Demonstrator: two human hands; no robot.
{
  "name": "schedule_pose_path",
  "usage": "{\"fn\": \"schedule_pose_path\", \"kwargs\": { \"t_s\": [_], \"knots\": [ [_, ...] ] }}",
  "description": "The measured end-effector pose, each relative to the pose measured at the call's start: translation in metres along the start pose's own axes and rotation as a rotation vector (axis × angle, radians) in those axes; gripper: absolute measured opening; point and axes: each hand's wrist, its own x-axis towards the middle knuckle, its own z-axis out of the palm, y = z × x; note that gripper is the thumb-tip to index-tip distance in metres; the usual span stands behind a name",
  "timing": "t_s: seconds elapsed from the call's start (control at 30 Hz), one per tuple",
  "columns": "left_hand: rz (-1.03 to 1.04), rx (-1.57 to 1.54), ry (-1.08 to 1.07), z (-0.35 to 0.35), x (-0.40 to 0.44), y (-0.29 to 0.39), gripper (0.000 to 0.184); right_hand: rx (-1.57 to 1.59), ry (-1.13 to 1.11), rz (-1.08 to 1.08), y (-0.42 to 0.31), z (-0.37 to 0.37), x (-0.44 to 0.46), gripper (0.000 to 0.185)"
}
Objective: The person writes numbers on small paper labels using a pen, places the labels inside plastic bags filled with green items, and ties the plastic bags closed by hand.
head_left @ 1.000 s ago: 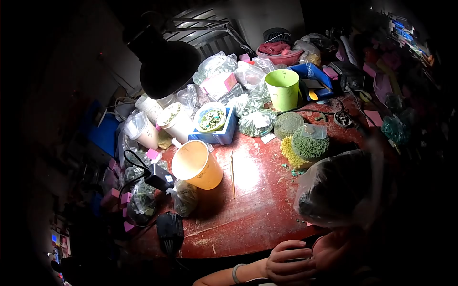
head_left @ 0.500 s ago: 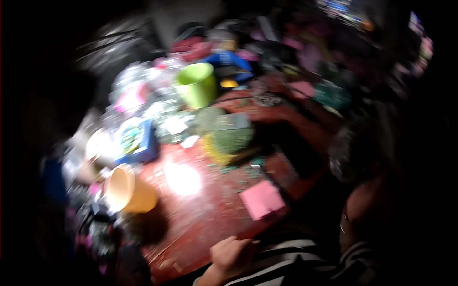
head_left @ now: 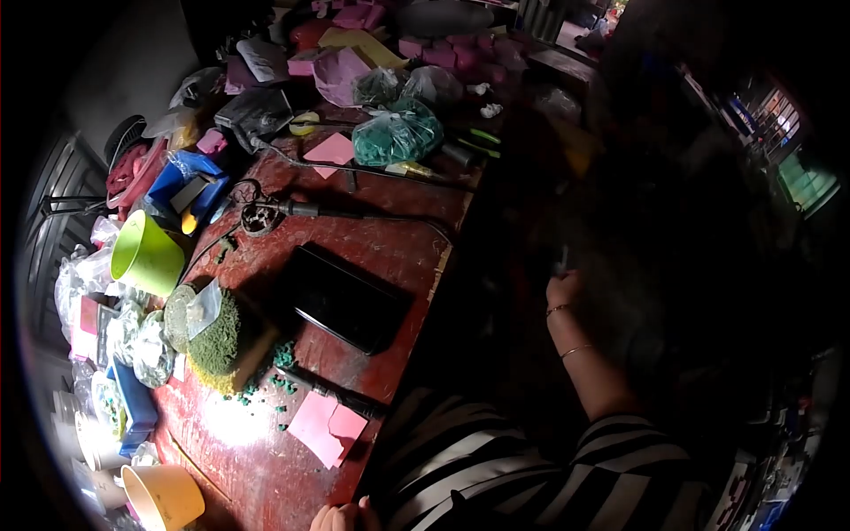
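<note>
My right hand (head_left: 563, 288) reaches out over the dark space right of the table, bracelets on its wrist. Its fingers look closed; a small greyish thing shows dimly above them, too dark to name. My left hand (head_left: 343, 518) is at the bottom edge by the table's front, mostly cut off. Its fingers look curled, and whatever they might hold is hidden. Nearest to it on the red table (head_left: 292, 473) are a torn pink sheet (head_left: 328, 429) and an orange cup (head_left: 166, 496). A black phone-like slab (head_left: 350, 301) lies farther up.
A green, rough-textured block (head_left: 221, 341) stands among scattered green bits (head_left: 283, 356). A lime-green cup (head_left: 149, 252), blue trays (head_left: 135, 407) and plastic bags crowd the left. A corded tool (head_left: 305, 210) and a bag of green material (head_left: 398, 133) lie toward the far end.
The view has swung right and steadied, so the table now appears farther left. My right forearm and hand have come into clearer sight; my left hand has slipped toward the bottom edge.
</note>
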Motion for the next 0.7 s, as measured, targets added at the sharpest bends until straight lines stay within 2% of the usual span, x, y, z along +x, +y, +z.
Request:
{"fn": "schedule_pose_path", "kwargs": {
  "t_s": [0.1,0.33,0.43,0.6,0.67,0.7],
  "knots": [
    [-0.023,0.026,0.008,0.002,0.001,0.003,0.035,-0.163,-0.081,0.069,0.054,0.000,-0.012,0.012],
    [-0.004,0.044,-0.053,0.000,0.005,0.004,0.039,-0.564,-0.541,0.070,0.130,0.012,-0.031,0.021],
    [0.004,0.095,-0.058,0.000,0.004,0.003,0.041,-0.656,-0.676,0.010,0.139,0.023,-0.029,0.025],
    [0.058,0.148,-0.034,0.004,-0.002,-0.003,0.044,-0.603,-0.719,-0.219,0.117,0.030,-0.031,0.035],
    [0.034,0.139,-0.067,0.005,0.000,0.000,0.043,-0.532,-0.735,-0.091,0.097,0.030,-0.031,0.033],
    [0.041,0.117,0.004,0.007,0.002,0.003,0.042,-0.493,-0.753,-0.029,0.086,0.030,-0.029,0.034]
  ]
}}
